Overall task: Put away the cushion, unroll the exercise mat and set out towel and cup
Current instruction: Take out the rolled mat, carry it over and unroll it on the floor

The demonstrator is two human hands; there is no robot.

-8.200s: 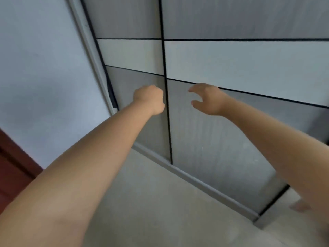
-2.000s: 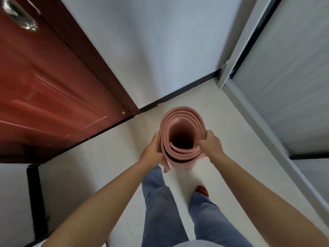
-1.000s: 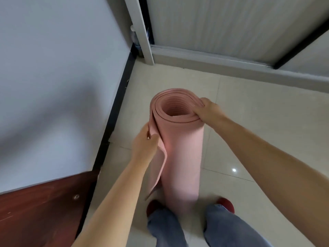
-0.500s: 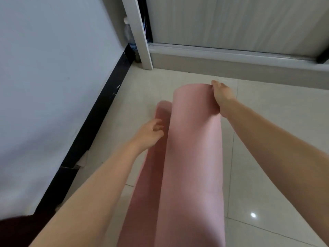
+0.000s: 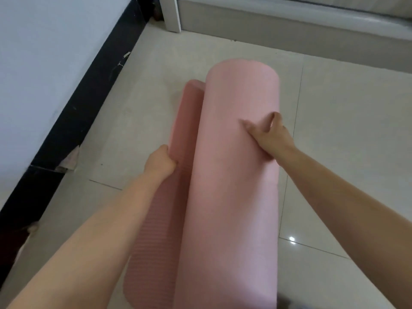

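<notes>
A pink exercise mat [image 5: 234, 175] lies lengthwise on the pale floor tiles, still mostly a thick roll. Its loose ribbed flap [image 5: 178, 152] spreads out on the roll's left side. My left hand [image 5: 159, 162] pinches the flap's outer edge about halfway along. My right hand [image 5: 268, 136] rests on top of the roll's right flank, fingers spread and pressing on it. No cushion, towel or cup is in view.
A white wall with a black skirting board [image 5: 73, 121] runs along the left; the skirting is chipped. A white door post [image 5: 170, 14] and the grey base of the sliding wardrobe [image 5: 289, 34] close the far side. Tiled floor [image 5: 345, 141] extends to the right.
The mat has come down from upright to lying on the floor. My right hand slid from the roll's far end to its side, and my left hand closed on the flap's edge.
</notes>
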